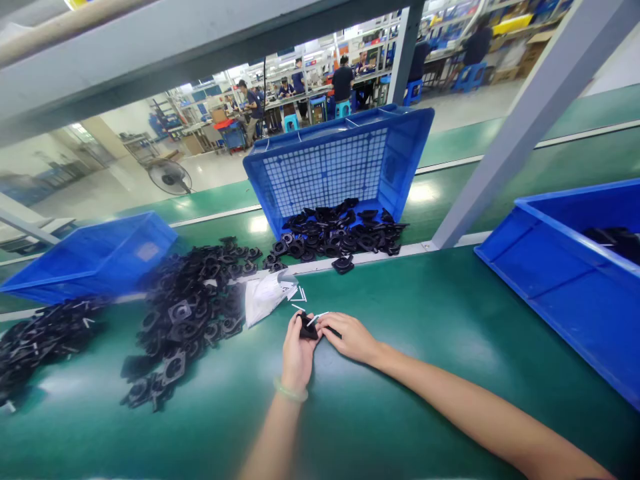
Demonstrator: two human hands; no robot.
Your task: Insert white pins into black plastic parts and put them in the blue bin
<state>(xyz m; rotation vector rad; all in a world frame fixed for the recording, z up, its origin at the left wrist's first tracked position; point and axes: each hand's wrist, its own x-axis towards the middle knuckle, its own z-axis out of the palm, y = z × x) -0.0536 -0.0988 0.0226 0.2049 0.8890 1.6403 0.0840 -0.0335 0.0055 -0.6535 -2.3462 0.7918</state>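
My left hand (297, 352) is closed round a small black plastic part (308, 327) on the green table. My right hand (350, 335) touches the same part from the right, its fingers pinched on a thin white pin (317, 318) that sticks out of the part. A few loose white pins (300, 297) lie just beyond my hands. A clear plastic bag (265, 297) rests to the left of them.
A heap of black parts (193, 313) covers the table at left, another heap (40, 337) at far left. A tipped blue crate (340, 160) spills more parts behind. Blue bins stand at left (95, 257) and right (560, 280). A grey post (505, 127) slants up. People work far behind.
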